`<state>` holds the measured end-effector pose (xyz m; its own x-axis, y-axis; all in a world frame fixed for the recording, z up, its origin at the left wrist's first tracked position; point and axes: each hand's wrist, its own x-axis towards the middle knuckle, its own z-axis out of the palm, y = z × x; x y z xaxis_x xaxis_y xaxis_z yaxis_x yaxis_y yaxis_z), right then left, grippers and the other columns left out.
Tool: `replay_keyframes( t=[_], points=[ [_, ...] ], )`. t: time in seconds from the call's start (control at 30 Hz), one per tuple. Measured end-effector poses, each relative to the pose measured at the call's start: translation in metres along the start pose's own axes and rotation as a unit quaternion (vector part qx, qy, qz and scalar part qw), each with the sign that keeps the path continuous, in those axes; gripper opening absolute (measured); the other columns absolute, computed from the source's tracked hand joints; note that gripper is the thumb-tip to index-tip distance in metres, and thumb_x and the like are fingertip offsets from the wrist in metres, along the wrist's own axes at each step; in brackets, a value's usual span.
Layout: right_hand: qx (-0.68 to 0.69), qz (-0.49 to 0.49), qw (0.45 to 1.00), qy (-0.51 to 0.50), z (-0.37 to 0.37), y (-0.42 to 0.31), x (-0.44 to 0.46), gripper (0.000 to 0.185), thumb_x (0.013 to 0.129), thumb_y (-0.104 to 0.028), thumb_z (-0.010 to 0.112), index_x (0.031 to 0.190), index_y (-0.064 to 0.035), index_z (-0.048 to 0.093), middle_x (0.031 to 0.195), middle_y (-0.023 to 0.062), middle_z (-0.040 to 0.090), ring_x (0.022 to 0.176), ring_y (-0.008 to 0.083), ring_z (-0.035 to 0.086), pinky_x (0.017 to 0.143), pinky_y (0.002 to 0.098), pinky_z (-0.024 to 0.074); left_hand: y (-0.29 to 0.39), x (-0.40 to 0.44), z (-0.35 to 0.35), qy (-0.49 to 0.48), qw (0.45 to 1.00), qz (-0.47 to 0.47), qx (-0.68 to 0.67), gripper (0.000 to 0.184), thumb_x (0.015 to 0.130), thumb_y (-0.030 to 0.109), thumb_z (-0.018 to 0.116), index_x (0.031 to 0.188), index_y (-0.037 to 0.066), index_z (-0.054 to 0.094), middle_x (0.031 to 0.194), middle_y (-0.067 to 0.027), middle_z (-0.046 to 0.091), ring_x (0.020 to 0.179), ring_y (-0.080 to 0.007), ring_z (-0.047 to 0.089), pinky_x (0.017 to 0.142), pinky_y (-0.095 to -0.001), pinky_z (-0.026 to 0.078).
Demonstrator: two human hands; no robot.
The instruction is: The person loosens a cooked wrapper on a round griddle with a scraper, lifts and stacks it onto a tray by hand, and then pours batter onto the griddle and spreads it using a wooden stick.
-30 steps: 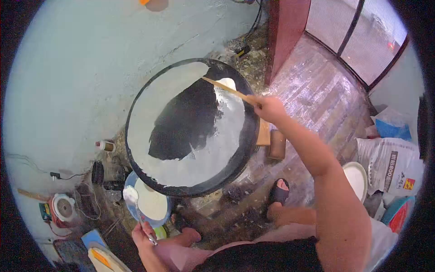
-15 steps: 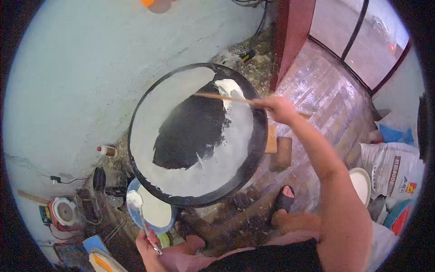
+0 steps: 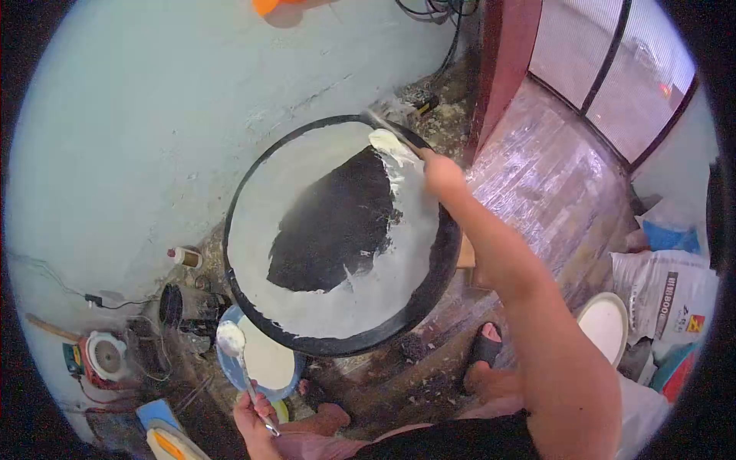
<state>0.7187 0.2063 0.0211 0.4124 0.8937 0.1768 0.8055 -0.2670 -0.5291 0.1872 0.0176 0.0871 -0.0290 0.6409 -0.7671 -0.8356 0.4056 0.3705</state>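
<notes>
My right hand (image 3: 445, 178) is closed around a wooden spreader stick (image 3: 399, 135), its far end blurred over the back rim of a large round black griddle (image 3: 330, 222). A thin white batter layer (image 3: 257, 192) forms a ring on the griddle, around a bare dark middle. Beside the stick sits a thicker lump of batter (image 3: 385, 141). My left hand (image 3: 257, 416) grips the handle of a ladle (image 3: 230, 338), whose batter-coated bowl hangs over a blue basin (image 3: 225, 366). Pale batter (image 3: 268, 359) fills much of that basin.
A wall (image 3: 138, 130) runs behind the griddle. At left are a small bottle (image 3: 184, 257), a black container (image 3: 180, 308) and a red-and-white blower-like device (image 3: 107, 356). At right stand a white tub (image 3: 604, 330) and a printed sack (image 3: 667, 295). Cables lie at the left.
My right hand has moved back and slightly left, swinging the stick from across the griddle's middle to its back rim. The batter ring has closed at the back. My left hand stays nearly still.
</notes>
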Motion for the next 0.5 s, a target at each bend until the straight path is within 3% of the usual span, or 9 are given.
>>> replay_keyframes(
  t=[0.1, 0.17, 0.3, 0.4, 0.47, 0.5],
  points=[
    [-0.005, 0.020, 1.000, -0.006, -0.010, 0.028, -0.034, 0.030, 0.081, -0.010, 0.038, 0.106, -0.0090, 0.055, 0.085, 0.0186, 0.060, 0.081, 0.0330, 0.058, 0.074, 0.0403, 0.0444, 0.003, 0.001, -0.005, -0.001, 1.000, -0.003, 0.029, 0.025, 0.086, 0.021, 0.040, 0.103, 0.006, 0.051, 0.061, -0.0082, 0.047, 0.043, -0.0119, 0.041, 0.036, -0.0242, 0.034],
    [0.154, 0.007, 0.987, -0.039, -0.014, 0.029, -0.050, 0.028, 0.081, -0.010, 0.040, 0.103, -0.0085, 0.057, 0.086, 0.0178, 0.060, 0.080, 0.0336, 0.058, 0.073, 0.0398, 0.0447, 0.006, 0.000, -0.007, 0.014, 0.999, 0.002, 0.052, 0.024, 0.086, 0.020, 0.041, 0.102, 0.007, 0.052, 0.060, -0.0072, 0.046, 0.042, -0.0116, 0.040, 0.035, -0.0238, 0.033],
    [0.137, 0.057, 0.988, 0.034, -0.010, 0.025, -0.060, 0.026, 0.080, -0.014, 0.041, 0.098, -0.0094, 0.059, 0.093, 0.0186, 0.058, 0.087, 0.0337, 0.056, 0.076, 0.0403, 0.0435, 0.006, -0.010, -0.004, -0.014, 1.000, -0.014, 0.009, 0.023, 0.086, 0.020, 0.042, 0.101, 0.007, 0.052, 0.059, -0.0060, 0.046, 0.041, -0.0109, 0.038, 0.033, -0.0227, 0.032],
    [0.119, 0.005, 0.993, -0.001, 0.008, 0.003, -0.065, 0.027, 0.080, -0.016, 0.042, 0.101, -0.0116, 0.059, 0.093, 0.0183, 0.058, 0.088, 0.0341, 0.055, 0.077, 0.0393, 0.0436, 0.009, -0.012, -0.013, -0.023, 0.999, -0.006, 0.043, 0.022, 0.085, 0.020, 0.043, 0.100, 0.007, 0.052, 0.059, -0.0061, 0.046, 0.042, -0.0114, 0.038, 0.035, -0.0229, 0.033],
    [0.164, 0.091, 0.978, -0.096, 0.003, -0.010, -0.068, 0.029, 0.081, -0.018, 0.042, 0.104, -0.0133, 0.057, 0.097, 0.0174, 0.058, 0.090, 0.0338, 0.055, 0.078, 0.0382, 0.0432, 0.012, -0.013, -0.020, -0.058, 0.997, -0.011, 0.042, 0.023, 0.085, 0.020, 0.044, 0.101, 0.006, 0.052, 0.060, -0.0069, 0.046, 0.042, -0.0122, 0.039, 0.037, -0.0228, 0.034],
    [0.118, 0.075, 0.989, -0.050, -0.002, -0.013, -0.070, 0.030, 0.081, -0.021, 0.043, 0.107, -0.0145, 0.056, 0.097, 0.0166, 0.058, 0.090, 0.0328, 0.055, 0.080, 0.0377, 0.0429, 0.013, -0.013, -0.023, -0.061, 0.997, -0.009, 0.039, 0.023, 0.085, 0.020, 0.044, 0.101, 0.006, 0.052, 0.060, -0.0069, 0.046, 0.042, -0.0122, 0.039, 0.037, -0.0228, 0.034]
  ],
)
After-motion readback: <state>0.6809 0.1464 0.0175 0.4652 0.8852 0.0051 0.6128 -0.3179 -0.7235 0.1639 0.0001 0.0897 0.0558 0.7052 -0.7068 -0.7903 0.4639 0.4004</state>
